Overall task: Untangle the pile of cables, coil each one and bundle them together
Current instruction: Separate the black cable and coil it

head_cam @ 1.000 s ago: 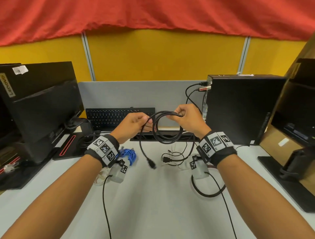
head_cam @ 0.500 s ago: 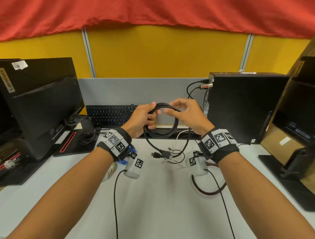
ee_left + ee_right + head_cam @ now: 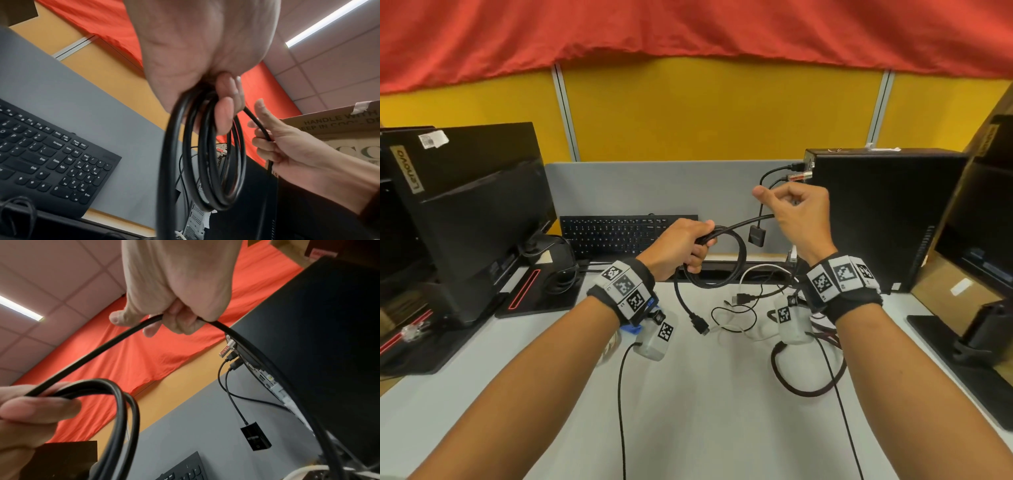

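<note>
My left hand (image 3: 698,248) grips a coil of black cable (image 3: 726,270) above the desk's far side, several loops hanging below the fist. One strand (image 3: 750,224) runs up and right from the coil to my right hand (image 3: 786,205), whose curled fingers hold it. The cable's plug end (image 3: 700,323) hangs down to the table. In the left wrist view the loops (image 3: 218,170) hang from my left fingers (image 3: 225,113). In the right wrist view my right hand (image 3: 174,319) holds the strand (image 3: 92,356).
Thin black and white cables (image 3: 739,310) lie tangled under my right wrist, beside a braided dark cable (image 3: 804,390). A keyboard (image 3: 626,236) sits behind, a monitor (image 3: 465,212) at left, and a PC tower (image 3: 876,212) with a hanging adapter (image 3: 756,236) at right.
My right hand has left the coil and risen up and to the right, drawing one strand out with it. The left hand keeps its grip on the coil.
</note>
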A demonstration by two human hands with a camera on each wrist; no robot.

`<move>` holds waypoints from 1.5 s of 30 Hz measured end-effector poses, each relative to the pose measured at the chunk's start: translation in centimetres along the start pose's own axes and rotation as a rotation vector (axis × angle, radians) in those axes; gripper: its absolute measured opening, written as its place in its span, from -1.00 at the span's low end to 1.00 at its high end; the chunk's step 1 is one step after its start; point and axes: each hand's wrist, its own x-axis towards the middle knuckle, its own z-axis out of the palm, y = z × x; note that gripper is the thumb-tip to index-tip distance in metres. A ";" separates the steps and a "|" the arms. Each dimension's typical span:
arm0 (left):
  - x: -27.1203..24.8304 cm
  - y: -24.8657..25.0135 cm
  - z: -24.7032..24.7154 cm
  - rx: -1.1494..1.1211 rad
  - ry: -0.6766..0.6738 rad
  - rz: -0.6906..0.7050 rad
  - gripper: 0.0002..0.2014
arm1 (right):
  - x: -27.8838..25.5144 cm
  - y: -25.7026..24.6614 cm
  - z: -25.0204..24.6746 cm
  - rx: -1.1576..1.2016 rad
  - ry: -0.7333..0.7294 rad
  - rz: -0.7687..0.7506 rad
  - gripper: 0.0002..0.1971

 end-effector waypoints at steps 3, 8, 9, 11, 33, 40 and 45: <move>0.1 0.1 -0.5 0.052 0.030 0.010 -0.58 | -0.3 -1.0 -0.3 -0.153 -0.232 -0.092 -0.55; 0.1 -0.7 0.0 -0.028 -0.011 -0.034 -0.57 | -0.3 -2.0 1.0 -0.331 -0.361 -0.219 -0.74; 0.1 -0.7 0.1 -0.094 -0.012 -0.041 -0.57 | -0.5 -1.8 1.3 -0.275 -0.297 -0.222 -0.77; 0.2 -0.3 0.3 -0.219 -0.012 -0.045 -0.57 | -1.2 -1.6 2.1 -0.144 -0.165 -0.200 -0.79; -0.1 0.4 -1.0 0.031 0.059 0.058 -0.59 | -1.1 -0.6 3.6 -0.546 -0.675 -0.248 -0.73; -0.4 0.0 -1.0 0.125 0.120 0.150 -0.52 | -1.0 -0.2 5.1 -0.783 -0.722 -0.214 -0.87; -0.4 -0.3 -1.3 0.162 0.190 0.172 -0.53 | -1.4 0.3 4.9 -0.811 -0.662 -0.210 -0.84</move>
